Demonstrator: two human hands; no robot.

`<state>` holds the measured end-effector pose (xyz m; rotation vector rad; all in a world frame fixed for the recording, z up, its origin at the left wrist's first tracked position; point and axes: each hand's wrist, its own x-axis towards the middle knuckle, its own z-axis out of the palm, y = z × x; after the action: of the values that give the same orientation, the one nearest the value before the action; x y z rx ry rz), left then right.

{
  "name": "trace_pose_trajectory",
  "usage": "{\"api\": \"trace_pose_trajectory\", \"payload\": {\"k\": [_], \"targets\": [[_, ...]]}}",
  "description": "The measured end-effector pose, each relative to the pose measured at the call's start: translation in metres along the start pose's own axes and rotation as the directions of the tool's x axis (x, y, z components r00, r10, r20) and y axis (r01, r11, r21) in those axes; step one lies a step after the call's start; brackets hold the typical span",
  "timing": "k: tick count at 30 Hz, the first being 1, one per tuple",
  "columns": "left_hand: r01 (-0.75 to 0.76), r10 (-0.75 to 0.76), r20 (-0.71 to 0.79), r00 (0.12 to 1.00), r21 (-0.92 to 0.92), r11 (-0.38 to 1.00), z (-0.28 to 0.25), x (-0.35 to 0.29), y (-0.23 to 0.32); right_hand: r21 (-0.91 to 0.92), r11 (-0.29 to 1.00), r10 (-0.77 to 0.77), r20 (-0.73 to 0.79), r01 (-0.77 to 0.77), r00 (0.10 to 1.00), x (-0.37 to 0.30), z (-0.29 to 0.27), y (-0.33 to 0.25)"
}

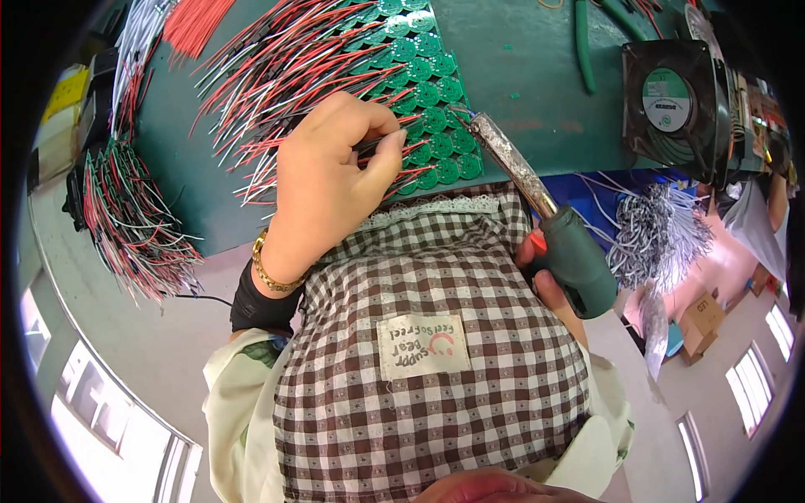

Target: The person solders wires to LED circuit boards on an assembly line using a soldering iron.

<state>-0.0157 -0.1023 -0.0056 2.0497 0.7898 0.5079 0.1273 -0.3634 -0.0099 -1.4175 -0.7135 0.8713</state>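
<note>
My left hand [327, 163] reaches over the green bench, thumb and index finger pinched together on a thin wire [411, 120] beside a panel of small round green circuit boards [447, 88]. Rows of red, white and black wires [277, 80] run from the left onto this panel; my hand covers part of them. In my right hand [549, 289] is a soldering iron [579, 260] with a dark green handle and a worn metal barrel. Its tip points up and left, over the panel's right edge. The handle hides most of my right fingers.
A black cooling fan [671, 105] stands on the bench at right, near green-handled pliers [584, 50]. Bundled grey-white wires [658, 235] lie below it. Red, black and white wires [134, 222] hang over the left edge. More white and red wires [197, 25] lie at far left.
</note>
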Motion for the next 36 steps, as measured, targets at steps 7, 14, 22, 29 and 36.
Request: {"api": "trace_pose_trajectory", "payload": {"k": [7,14,22,29,36], "targets": [[-0.059,0.063,-0.066,0.996,0.054,0.997,0.006,-0.001,-0.004,-0.205,0.878,0.468,0.177,-0.433,0.866,0.023,0.006,-0.048],[-0.028,0.031,-0.049,0.998,0.056,0.998,0.007,-0.004,-0.003,-0.350,0.864,0.471,0.302,-0.363,0.829,0.021,-0.011,-0.037],[-0.020,0.021,-0.031,0.999,0.051,0.998,0.006,-0.004,-0.002,-0.498,0.825,0.395,0.169,-0.268,0.903,0.002,-0.012,-0.018],[-0.071,0.074,-0.032,0.997,0.079,0.994,0.007,-0.002,-0.004,-0.516,0.844,0.273,0.186,-0.143,0.944,-0.001,-0.015,-0.006],[-0.064,0.066,-0.026,0.997,0.084,0.994,0.009,-0.003,-0.003,-0.312,0.698,0.634,-0.148,-0.644,0.759,0.031,0.011,-0.037]]}}
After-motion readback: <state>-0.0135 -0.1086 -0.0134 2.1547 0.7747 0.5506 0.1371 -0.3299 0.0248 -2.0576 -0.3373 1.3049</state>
